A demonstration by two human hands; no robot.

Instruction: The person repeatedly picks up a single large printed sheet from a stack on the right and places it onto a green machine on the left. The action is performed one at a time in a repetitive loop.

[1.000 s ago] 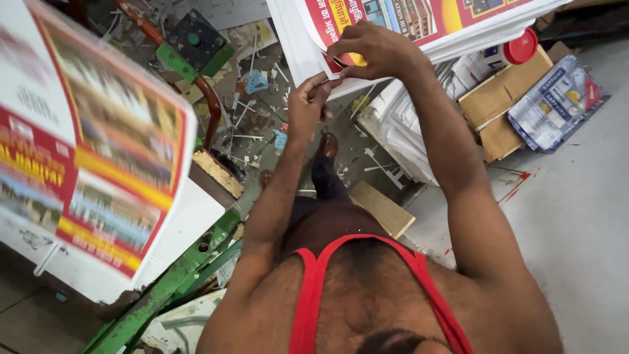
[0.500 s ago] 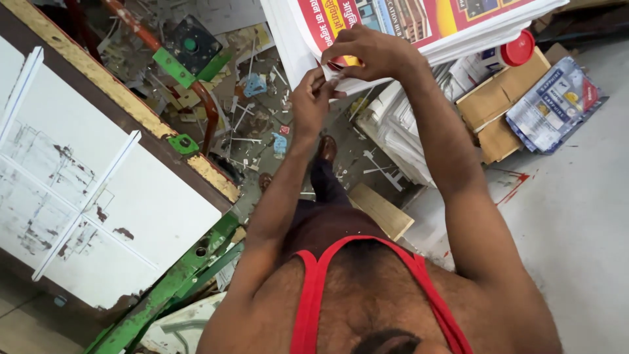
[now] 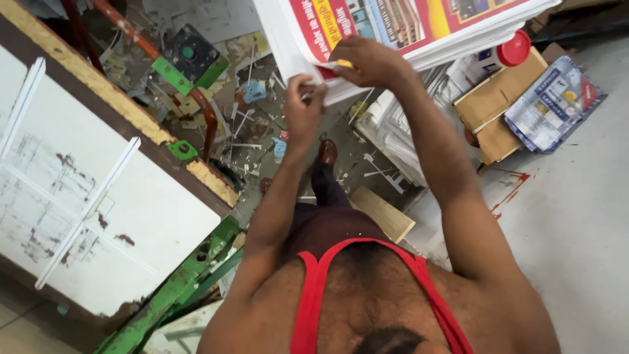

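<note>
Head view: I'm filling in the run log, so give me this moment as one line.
left hand: pinching corner of printed sheet stack | right hand: resting on stack's top sheet | white machine table: at left

You wear a red sleeveless vest with narrow straps, cut in a deep scoop at the front; chest hair shows in the opening. Your arms are bare from shoulder to wrist. No gloves, rings, watch or bands on your left hand (image 3: 303, 105) or right hand (image 3: 372, 62). Below, dark trousers and a brown shoe (image 3: 327, 152).
</note>
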